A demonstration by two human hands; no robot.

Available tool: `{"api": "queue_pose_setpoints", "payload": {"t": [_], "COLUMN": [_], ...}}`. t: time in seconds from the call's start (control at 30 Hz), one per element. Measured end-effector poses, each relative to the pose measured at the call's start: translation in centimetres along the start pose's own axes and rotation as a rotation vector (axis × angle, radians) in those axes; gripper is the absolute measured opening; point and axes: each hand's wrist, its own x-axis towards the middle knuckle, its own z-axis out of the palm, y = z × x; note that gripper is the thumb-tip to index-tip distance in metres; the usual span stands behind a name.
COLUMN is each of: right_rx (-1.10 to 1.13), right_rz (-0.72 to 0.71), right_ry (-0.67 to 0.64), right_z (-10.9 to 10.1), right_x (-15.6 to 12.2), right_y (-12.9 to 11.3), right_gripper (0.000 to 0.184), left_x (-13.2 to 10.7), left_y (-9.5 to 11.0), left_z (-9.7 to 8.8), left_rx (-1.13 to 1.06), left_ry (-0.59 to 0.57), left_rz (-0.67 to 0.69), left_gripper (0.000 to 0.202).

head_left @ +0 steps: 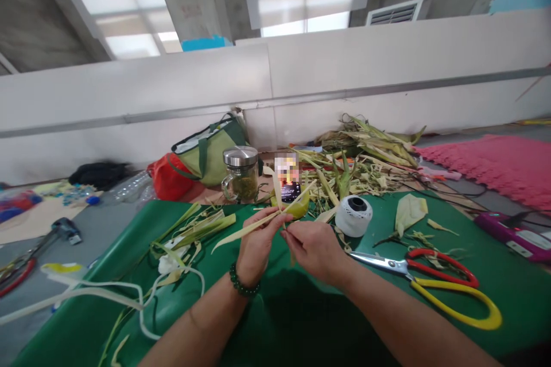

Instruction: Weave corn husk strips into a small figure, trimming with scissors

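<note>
My left hand (257,243), with a dark bead bracelet at the wrist, pinches a long pale corn-husk strip (245,228) that runs out to the left and up toward a yellow-green folded husk piece (301,205). My right hand (314,246) is closed beside it, its fingertips pinching the same strip just right of the left thumb. Both hands hover over the green mat (275,309).
Scissors (430,275) with red and yellow handles lie right of my hands. A white thread spool (353,215), a glass jar with a metal lid (241,175), a phone (288,183), a husk pile (365,155), loose husk strips (189,229) and a pink mat (495,163) surround the work area.
</note>
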Motion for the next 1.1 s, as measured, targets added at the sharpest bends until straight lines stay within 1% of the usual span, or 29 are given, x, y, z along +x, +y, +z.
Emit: {"api": "queue_pose_setpoints", "payload": {"t": [0.17,0.27,0.33,0.47,0.57,0.7,0.87,0.93,1.0,1.03,1.1], "right_rx": [-0.086,-0.104,-0.113,-0.05,-0.001,-0.007,-0.101,-0.115,-0.08,-0.043,0.056], "right_rz": [-0.038,-0.052,-0.067,-0.072,-0.033,-0.048,-0.17,-0.19,-0.199,-0.195,-0.119], "right_ry": [0.128,0.142,0.136,0.082,0.087,0.105,0.17,0.165,0.157,0.173,0.249], "right_z": [1.8,2.4,2.6,1.9,1.1,0.8,1.3,1.1,0.5,0.1,-0.7], "right_x": [-0.5,-0.7,-0.7,-0.4,-0.2,-0.2,-0.6,-0.7,-0.6,-0.5,-0.2], "right_y": [-1.3,-1.5,-1.3,-0.4,0.1,-0.2,-1.0,-1.1,-0.9,-0.7,0.0], "right_gripper": [0.034,0.035,0.034,0.032,0.033,0.037,0.038,0.04,0.04,0.037,0.029], "left_x": [-0.3,-0.3,-0.3,-0.5,-0.7,-0.7,-0.5,-0.3,-0.2,-0.2,-0.4], "left_y": [-0.3,0.0,0.2,0.7,1.1,1.0,0.5,0.6,0.8,1.0,1.1], "left_z": [0.3,0.4,0.3,0.1,0.0,0.0,-0.1,-0.2,-0.3,-0.4,-0.4], "left_rx": [-0.04,-0.045,-0.033,0.02,0.036,0.061,0.044,0.044,0.081,0.105,0.15], "left_ry": [0.032,0.069,0.073,-0.013,-0.066,-0.024,0.024,0.037,0.032,0.025,0.008], "left_rz": [-0.022,-0.007,-0.014,-0.002,0.041,0.027,0.041,0.049,0.063,0.081,0.132], "left_gripper": [0.026,0.024,0.023,0.028,0.033,0.029,0.027,0.027,0.025,0.023,0.019]}}
